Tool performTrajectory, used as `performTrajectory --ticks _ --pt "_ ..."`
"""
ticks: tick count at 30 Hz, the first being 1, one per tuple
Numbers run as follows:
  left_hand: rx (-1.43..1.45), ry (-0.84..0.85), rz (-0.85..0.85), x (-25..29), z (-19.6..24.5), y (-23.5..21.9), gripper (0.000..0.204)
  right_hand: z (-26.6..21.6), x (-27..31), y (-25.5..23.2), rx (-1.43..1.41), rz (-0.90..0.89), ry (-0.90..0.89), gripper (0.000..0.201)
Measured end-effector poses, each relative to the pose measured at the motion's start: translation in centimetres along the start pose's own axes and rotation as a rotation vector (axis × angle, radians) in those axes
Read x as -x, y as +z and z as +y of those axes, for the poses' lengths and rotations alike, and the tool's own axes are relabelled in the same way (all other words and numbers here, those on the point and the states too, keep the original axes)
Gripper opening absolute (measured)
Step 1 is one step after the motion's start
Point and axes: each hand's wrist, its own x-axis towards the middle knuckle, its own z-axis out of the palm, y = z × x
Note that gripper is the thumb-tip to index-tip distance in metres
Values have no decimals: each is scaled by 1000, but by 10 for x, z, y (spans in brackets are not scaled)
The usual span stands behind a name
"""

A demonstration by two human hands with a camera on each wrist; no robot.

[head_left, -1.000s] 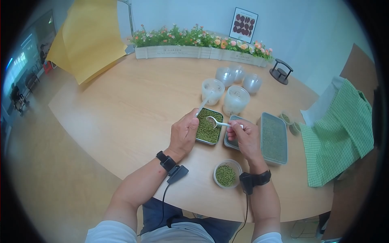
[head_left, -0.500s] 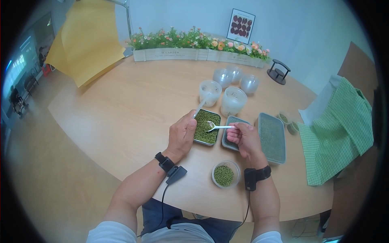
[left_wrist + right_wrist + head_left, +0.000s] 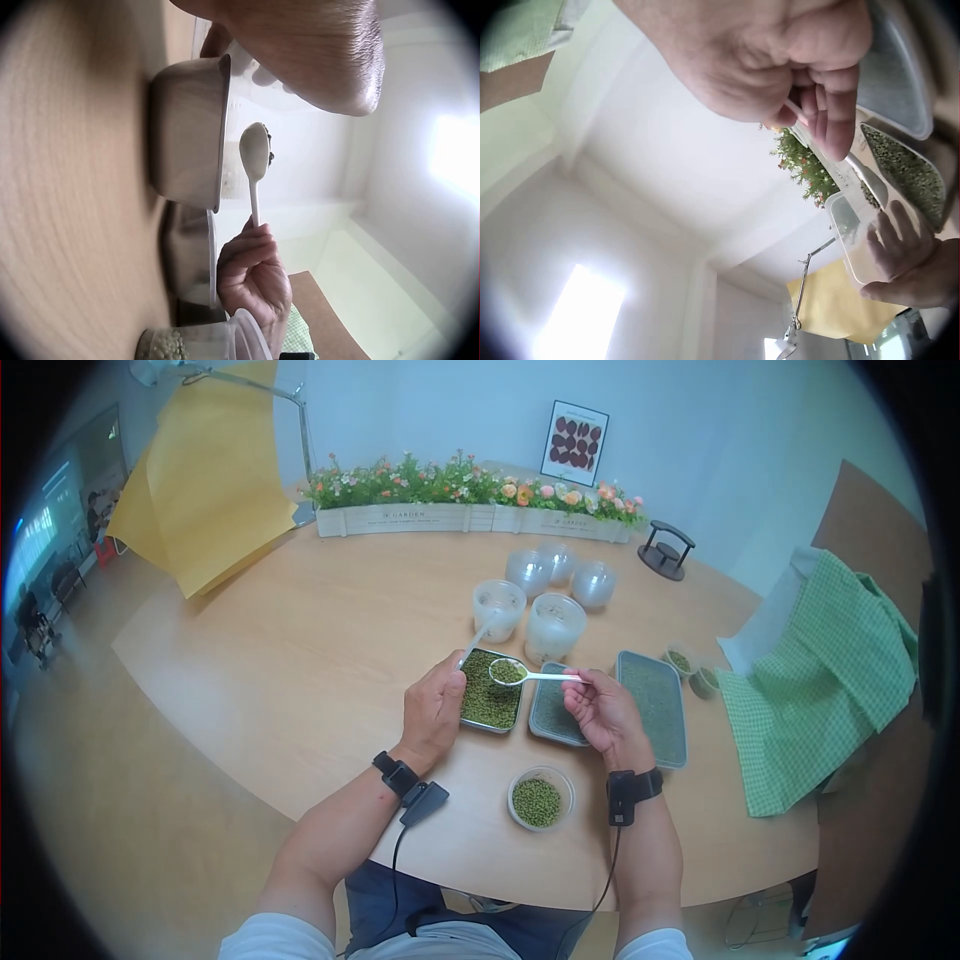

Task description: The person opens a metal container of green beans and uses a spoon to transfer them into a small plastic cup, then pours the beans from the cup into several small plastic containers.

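In the head view my right hand point(image 3: 605, 712) pinches the handle of a white spoon point(image 3: 548, 677). The spoon is level, its bowl heaped with small green beans, raised over the near rim of a rectangular metal container point(image 3: 187, 135). More green beans point(image 3: 488, 705) fill that container. My left hand point(image 3: 432, 710) is at the container's left side, thumb up, holding a translucent plastic lid point(image 3: 847, 232) on edge. The right wrist view shows the lid's rounded rectangle beside the left fingers. Closer to my body stands a round clear tub point(image 3: 568, 800) partly filled with green beans.
Two lidded rectangular containers point(image 3: 652, 710) stand right of the beans. Behind are frosted plastic cups point(image 3: 555, 628) and several clear ones. Two small tubs point(image 3: 705, 680) sit near a green checked cloth point(image 3: 820, 680). Flower planters point(image 3: 400, 518) line the back edge.
The spoon has gone from dipping in the beans to being lifted level with a load of beans. My left hand keeps its place by the container; the head view has shifted slightly.
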Motion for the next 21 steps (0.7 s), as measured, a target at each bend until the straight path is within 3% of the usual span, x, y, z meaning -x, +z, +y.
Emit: performTrajectory --ticks 14,21 --pt "7 15 19 -1 -1 2 57 -38 12 -12 -34 -21 6 23" --pt "28 -11 27 0 -13 5 60 -54 30 -17 219 -244 34 25"
